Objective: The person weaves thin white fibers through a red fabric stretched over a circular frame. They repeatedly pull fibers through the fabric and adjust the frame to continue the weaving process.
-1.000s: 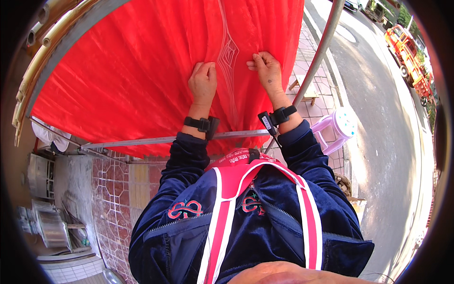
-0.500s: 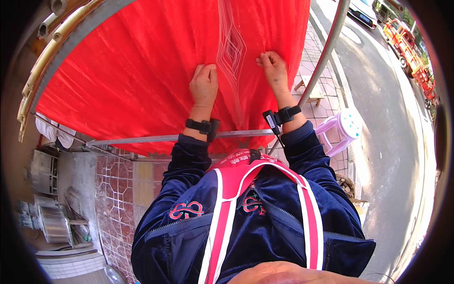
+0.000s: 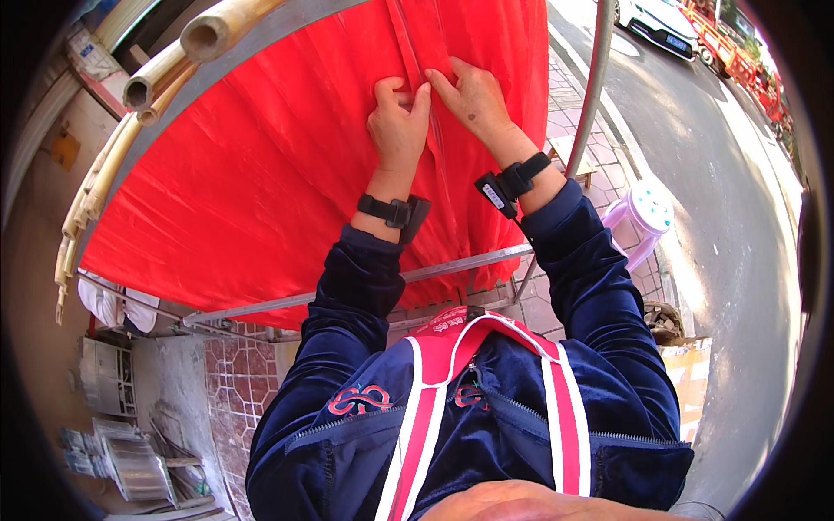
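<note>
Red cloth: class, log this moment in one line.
left hand: at cloth; right hand: at cloth, near left hand; cloth: red, in folds; hold: unclear

A grey road (image 3: 721, 200) curves down the right side, streaked with bright sunlight and tree-like shadow. A white car (image 3: 658, 26) stands at the top, with an orange truck (image 3: 737, 59) behind it. A pale curb (image 3: 624, 149) borders pinkish paving (image 3: 563, 97), where a lilac stool (image 3: 650, 207) with a white seat stands. At lower left, in shade, dark red floor tiles (image 3: 239, 369) meet grey concrete (image 3: 171, 373) beside a metal cabinet (image 3: 102, 375).
</note>
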{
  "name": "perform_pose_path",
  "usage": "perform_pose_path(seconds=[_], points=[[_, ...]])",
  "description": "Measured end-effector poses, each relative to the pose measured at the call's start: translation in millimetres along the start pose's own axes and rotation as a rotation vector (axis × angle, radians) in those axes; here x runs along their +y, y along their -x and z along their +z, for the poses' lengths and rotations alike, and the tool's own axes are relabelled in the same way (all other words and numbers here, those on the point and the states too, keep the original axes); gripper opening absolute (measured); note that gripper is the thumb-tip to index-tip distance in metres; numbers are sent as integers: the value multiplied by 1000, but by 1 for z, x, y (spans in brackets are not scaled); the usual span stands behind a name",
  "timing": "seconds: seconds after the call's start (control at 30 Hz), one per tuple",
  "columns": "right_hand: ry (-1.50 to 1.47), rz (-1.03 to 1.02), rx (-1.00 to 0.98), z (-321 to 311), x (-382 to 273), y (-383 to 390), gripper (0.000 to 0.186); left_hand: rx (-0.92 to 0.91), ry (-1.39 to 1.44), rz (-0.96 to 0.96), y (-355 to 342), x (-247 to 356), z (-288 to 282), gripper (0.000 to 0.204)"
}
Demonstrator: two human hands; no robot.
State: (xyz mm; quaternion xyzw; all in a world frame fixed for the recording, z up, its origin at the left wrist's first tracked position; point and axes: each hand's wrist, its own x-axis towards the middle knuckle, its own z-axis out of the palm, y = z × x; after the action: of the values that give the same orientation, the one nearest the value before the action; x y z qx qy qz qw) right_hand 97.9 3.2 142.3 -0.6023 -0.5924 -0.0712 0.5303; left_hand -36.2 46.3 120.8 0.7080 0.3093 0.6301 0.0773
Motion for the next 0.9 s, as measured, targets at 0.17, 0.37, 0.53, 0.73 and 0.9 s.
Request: perform_pose_path(seconds=[0.17,0.37,0.53,0.73,0.9], points=[[-22,-155,172,-3,-1,-22,36,-41,-37,91,-28,9,-4,34],[-12,-25,173,-22,11,-30,32,-10,-52,128,-40,4,-35,35],[-58,-37,269,-26,18,-23,30,3,-156,96,-36,3,-43,30],[61,61,50,22,24,16,33,-43,-181,10,-2,-13,-28,30],[-51,115,-68,42,50,41,36,-146,-324,-56,39,-27,-13,30]])
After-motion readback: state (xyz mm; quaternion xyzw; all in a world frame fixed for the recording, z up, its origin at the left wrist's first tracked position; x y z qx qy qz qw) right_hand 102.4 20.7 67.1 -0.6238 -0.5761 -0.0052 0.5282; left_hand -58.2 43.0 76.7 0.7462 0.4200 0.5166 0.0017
